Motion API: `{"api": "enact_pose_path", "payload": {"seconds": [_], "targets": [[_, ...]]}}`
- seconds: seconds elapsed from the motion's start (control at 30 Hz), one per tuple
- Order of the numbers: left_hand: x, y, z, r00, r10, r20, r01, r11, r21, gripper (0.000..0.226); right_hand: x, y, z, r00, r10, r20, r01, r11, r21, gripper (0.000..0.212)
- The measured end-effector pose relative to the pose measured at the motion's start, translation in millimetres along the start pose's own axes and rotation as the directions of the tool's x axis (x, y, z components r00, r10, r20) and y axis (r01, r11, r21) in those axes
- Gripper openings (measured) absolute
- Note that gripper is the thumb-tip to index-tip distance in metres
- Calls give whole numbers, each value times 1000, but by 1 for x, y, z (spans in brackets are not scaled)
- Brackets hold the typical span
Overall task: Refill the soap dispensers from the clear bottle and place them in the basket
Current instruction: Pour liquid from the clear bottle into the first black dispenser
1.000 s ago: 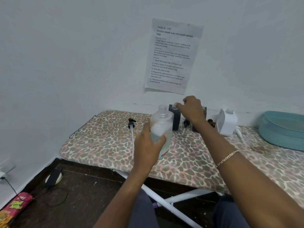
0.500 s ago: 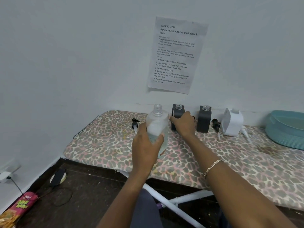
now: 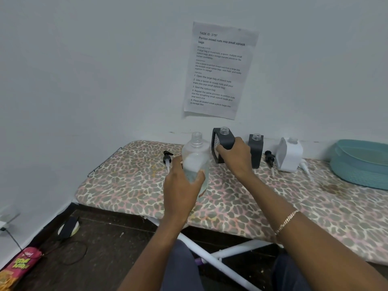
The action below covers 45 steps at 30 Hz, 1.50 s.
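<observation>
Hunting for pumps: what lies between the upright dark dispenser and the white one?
A black pump lies there; the head view shows it.

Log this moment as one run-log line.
left hand: holds clear bottle, uncapped | right hand: grips leftmost dispenser, pump off | stage: not yet pouring

The left grip (image 3: 180,185) curls round the clear bottle (image 3: 196,156), held upright and uncapped, with liquid in its lower part. At the bottle's two o'clock, the right grip (image 3: 235,158) holds a dark dispenser (image 3: 224,139), tilted, its neck open. At that grip's three o'clock stand a second dark dispenser (image 3: 256,152) and, further along, a white dispenser (image 3: 289,154), with a black pump (image 3: 269,157) lying between them. Another pump (image 3: 167,157) lies at the bottle's nine o'clock. The teal basket (image 3: 361,162) sits at the far three o'clock end of the leopard-print ironing board (image 3: 130,185).
</observation>
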<state>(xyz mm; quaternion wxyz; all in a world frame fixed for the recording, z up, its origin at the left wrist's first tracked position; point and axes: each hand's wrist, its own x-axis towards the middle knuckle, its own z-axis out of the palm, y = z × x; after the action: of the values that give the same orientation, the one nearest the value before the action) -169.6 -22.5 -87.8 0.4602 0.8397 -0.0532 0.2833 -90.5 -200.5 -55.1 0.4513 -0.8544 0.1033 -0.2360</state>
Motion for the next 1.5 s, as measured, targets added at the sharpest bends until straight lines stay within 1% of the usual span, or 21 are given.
{"api": "enact_pose_path", "payload": {"seconds": [0.1, 0.17, 0.27, 0.4, 0.5, 0.7, 0.87, 1.03, 1.2, 1.37, 1.5], "targets": [[1, -1, 0, 1000, 9, 12, -9, 1000, 3, 61, -17, 8, -21, 999, -46, -9, 46, 999, 24, 34], [1, -2, 1, 999, 13, 39, -13, 1000, -1, 68, -32, 15, -38, 998, -69, -4, 69, 997, 39, 31], [0, -4, 2, 998, 2, 66, -4, 1000, 23, 77, -53, 26, -58, 997, -77, 15, 76, 996, 48, 26], [-4, -3, 5, 998, 19, 52, -21, 1000, 20, 68, -82, 48, -86, 997, -75, 10, 74, 993, 89, 27], [-10, 5, 8, 996, 61, 59, -63, 997, 33, 64, -95, 60, -104, 998, -60, 1, 60, 995, 83, 28], [-27, 22, 17, 977, 180, 115, -196, 969, 152, 65, -117, 81, -121, 999, -37, 4, 36, 994, 99, 32], [-39, 32, 25, 959, 242, 146, -272, 933, 235, 65, -131, 88, -124, 999, -42, -14, 43, 988, 145, 35], [-44, 38, 33, 945, 282, 167, -323, 883, 339, 74, -134, 95, -121, 997, -78, -10, 79, 988, 133, 49], [-45, 39, 36, 930, 324, 174, -368, 827, 424, 77, -128, 96, -123, 997, -83, 11, 80, 982, 172, 46], [-48, 39, 40, 915, 361, 180, -402, 777, 484, 83, -130, 98, -124, 993, -109, 44, 101, 981, 165, 47], [-51, 39, 42, 899, 395, 191, -430, 708, 560, 83, -133, 99, -124, 992, -115, 46, 105, 980, 171, 49]]}}
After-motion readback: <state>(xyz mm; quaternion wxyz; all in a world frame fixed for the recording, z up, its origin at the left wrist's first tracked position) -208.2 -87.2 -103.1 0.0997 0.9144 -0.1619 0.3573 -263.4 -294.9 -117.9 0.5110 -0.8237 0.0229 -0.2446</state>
